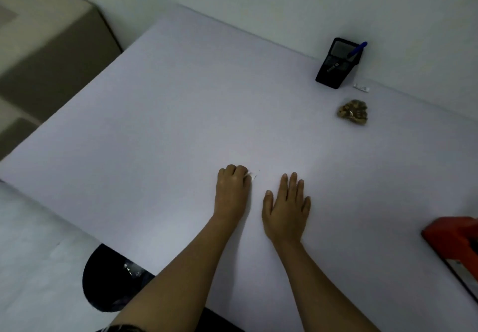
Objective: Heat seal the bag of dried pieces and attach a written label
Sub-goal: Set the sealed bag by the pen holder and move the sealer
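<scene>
Pinching a small white paper slip [253,175] at centre frame: left hand [232,189] has its fingers curled over the slip's edge and holds it against the plain white counter [160,114]. Right hand [285,210] lies flat beside it, fingers straight, holding nothing. Small clear plastic bag of brown dried pieces [352,112] sits well apart at upper right, untouched; can't tell whether its mouth is sealed. Black rectangular pen holder [336,64] with a blue pen [357,49] stands just above the bag, and another small white strip [361,88] lies between them. Orange-red heat sealer [451,237] is cut off at the right edge, away from the bag. My read is that the label step is in hand, assuming the slip is the label. Next move likely needs the free right hand to reach to upper right for the pen or the bag while the left keeps the slip from sliding. It is thin and light and will lift easily.
</scene>
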The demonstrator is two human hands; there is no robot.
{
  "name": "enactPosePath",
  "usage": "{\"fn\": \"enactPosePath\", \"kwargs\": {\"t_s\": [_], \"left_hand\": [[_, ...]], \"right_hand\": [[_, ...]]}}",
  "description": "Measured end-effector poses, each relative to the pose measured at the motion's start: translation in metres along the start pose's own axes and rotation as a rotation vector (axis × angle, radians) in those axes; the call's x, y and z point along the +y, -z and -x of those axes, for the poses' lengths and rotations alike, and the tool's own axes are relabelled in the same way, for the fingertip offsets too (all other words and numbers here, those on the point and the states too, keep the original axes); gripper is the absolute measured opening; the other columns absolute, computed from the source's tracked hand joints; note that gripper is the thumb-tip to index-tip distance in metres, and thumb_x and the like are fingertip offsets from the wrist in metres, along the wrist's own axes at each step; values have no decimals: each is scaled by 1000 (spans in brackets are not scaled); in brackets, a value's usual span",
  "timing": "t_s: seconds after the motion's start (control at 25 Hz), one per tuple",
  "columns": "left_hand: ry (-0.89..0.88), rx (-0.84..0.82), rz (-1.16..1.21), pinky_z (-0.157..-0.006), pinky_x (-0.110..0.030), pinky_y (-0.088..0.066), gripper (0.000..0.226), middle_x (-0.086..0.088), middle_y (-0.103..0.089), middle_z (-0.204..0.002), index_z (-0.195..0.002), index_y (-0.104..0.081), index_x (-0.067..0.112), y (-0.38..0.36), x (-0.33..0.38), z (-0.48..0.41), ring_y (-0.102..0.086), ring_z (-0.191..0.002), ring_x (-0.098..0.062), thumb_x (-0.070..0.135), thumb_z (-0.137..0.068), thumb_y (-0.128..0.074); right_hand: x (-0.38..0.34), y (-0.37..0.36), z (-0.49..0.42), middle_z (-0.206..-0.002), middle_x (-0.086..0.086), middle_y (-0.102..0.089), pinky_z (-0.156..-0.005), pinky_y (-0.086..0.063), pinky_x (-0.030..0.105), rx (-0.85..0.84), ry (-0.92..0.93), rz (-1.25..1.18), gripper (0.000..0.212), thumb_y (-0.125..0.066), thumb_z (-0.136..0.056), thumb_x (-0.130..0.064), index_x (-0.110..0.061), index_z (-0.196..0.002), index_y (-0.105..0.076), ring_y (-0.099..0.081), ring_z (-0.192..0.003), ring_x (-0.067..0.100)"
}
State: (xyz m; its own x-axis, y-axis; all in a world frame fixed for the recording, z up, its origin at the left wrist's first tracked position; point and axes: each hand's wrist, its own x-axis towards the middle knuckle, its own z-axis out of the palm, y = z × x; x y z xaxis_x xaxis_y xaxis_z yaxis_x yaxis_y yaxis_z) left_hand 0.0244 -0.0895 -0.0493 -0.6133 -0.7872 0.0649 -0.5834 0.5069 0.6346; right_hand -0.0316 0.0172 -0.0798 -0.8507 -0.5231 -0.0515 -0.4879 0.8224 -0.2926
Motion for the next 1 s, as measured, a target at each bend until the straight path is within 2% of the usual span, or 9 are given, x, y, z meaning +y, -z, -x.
{"fn": "enactPosePath", "kwargs": {"t_s": [0.16,0.32,0.44,0.56,0.68,0.76,0.84,0.92,1.0], "left_hand": [[213,14,184,-63,-29,-42,7,-4,-58,-73,-85,-55,7,23,-10,4,-52,-67,-18,12,-86,-59],[540,186,445,-58,-22,-39,9,2,-52,-67,-79,-52,8,83,-40,25,-46,-58,-8,10,-84,-60],[678,374,513,-71,-14,-43,10,1,-67,-88,-96,-65,14,143,-84,52,-59,-79,-10,17,-87,-62],[779,623,547,-91,-24,-49,21,-1,-72,-102,-106,-71,15,202,-145,92,-66,-94,-15,24,-88,-62],[891,765,547,-91,-32,-51,24,-2,-72,-100,-106,-70,16,240,-213,131,-66,-94,-15,30,-89,-60],[951,792,520,-86,-29,-50,21,1,-71,-95,-101,-69,18,246,-249,149,-64,-91,-13,32,-90,-59],[1018,784,513,-74,-19,-44,18,6,-67,-87,-96,-67,19,239,-288,167,-60,-85,-10,34,-89,-59],[1080,730,516,-69,-17,-39,20,10,-63,-81,-94,-66,18,215,-329,181,-57,-81,-9,36,-89,-60],[1123,655,508,-74,-20,-39,24,8,-64,-85,-96,-69,18,176,-376,193,-57,-83,-10,39,-87,-62]], "right_hand": [[-9,5,-1,-151,15,-27,-110,-20,53,-16,31,-59,63,-20,-89,-42,-7,-140,-32,-22,-141,31],[-74,5,27,-154,9,-20,-114,-15,39,-85,213,-281,56,-30,-94,-37,-11,-144,-23,-14,-143,23],[-148,-3,70,-154,6,-21,-114,-13,30,-170,330,-449,60,-27,-92,-41,-13,-145,-21,-14,-143,18],[-227,-17,132,-154,1,-22,-116,-14,27,-279,468,-585,57,-27,-93,-40,-16,-145,-20,-16,-142,13],[-285,-44,192,-149,-11,-24,-111,-13,16,-406,629,-684,52,-31,-95,-36,-21,-144,-21,-17,-138,2],[-302,-74,212,-146,-15,-23,-108,-11,12,-490,661,-696,50,-34,-97,-34,-23,-144,-21,-15,-135,-4],[-310,-121,223,-150,-9,-24,-109,-13,15,-566,631,-659,51,-37,-98,-32,-22,-145,-20,-15,-135,-2],[-308,-180,217,-153,0,-23,-112,-19,24,-604,573,-569,54,-39,-97,-31,-18,-145,-19,-19,-139,9],[-299,-247,203,-153,8,-24,-112,-23,32,-637,550,-427,57,-42,-96,-29,-12,-145,-19,-22,-140,21]]}}
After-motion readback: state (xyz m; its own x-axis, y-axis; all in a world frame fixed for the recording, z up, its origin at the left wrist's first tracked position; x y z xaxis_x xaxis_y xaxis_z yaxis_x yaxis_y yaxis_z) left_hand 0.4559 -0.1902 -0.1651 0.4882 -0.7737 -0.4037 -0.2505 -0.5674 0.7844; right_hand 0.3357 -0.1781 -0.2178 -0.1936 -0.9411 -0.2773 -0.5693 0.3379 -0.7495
